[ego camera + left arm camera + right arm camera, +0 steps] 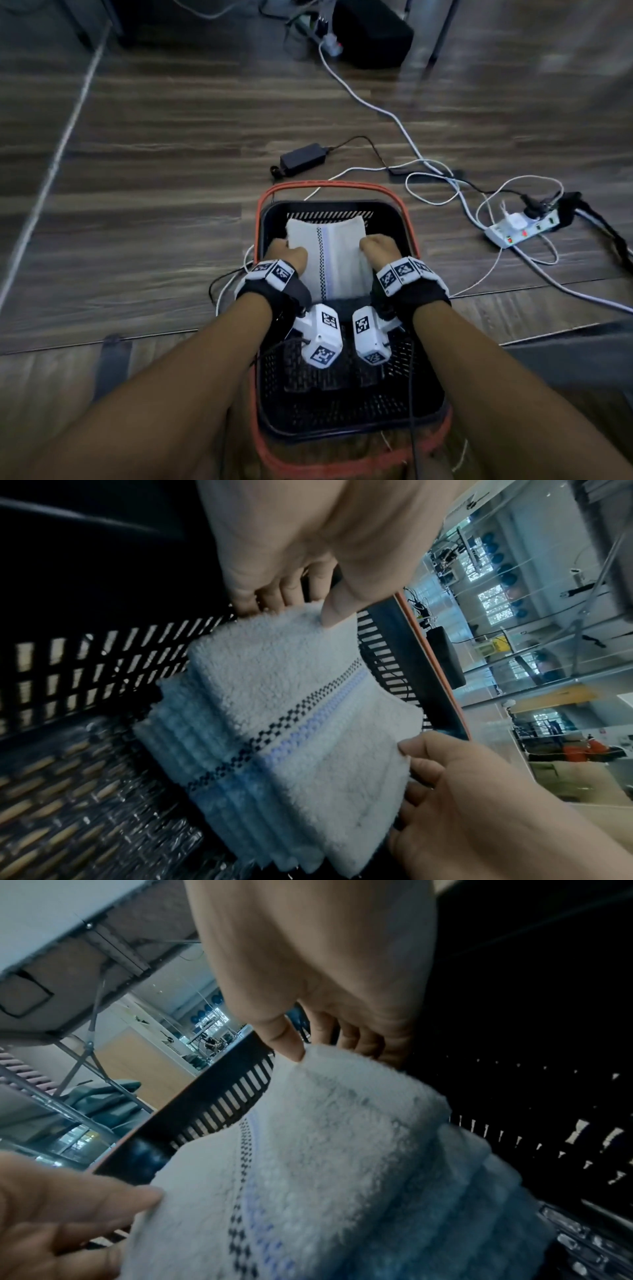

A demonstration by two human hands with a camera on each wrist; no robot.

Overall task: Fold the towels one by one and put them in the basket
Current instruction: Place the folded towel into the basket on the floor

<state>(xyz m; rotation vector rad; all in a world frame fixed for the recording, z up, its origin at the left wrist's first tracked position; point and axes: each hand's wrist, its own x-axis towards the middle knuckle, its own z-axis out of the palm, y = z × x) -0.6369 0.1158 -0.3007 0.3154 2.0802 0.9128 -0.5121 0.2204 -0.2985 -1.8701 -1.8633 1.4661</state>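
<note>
The left hand pinches the left side of the folded towel, thumb on top and fingers curled under. The right hand pinches the right side the same way. Both hands are down inside the basket, and the towel is in the far half of it, held between them. In the wrist views the towel looks tipped up and just above the basket's bottom, but I cannot tell if its low edge is touching yet.

What could go wrong? If one hand lets go before the other, the loose side may drop and the fold could fall open. If the towel is let go while it is tipped, the layers may slide apart and land in a messy heap. It sits close to the far wall of the basket, so a corner could catch there and bend.

The towel is white and fluffy. It has a line of small dark checks down the middle and a soft blue stripe right beside it. It is folded many times, and the stacked edges show at the side like thick pages.

The basket is black with slots in its walls and a red handle. It stands on a dark wooden floor. Beyond it lie white cables, a black power brick and a white power strip.
</note>
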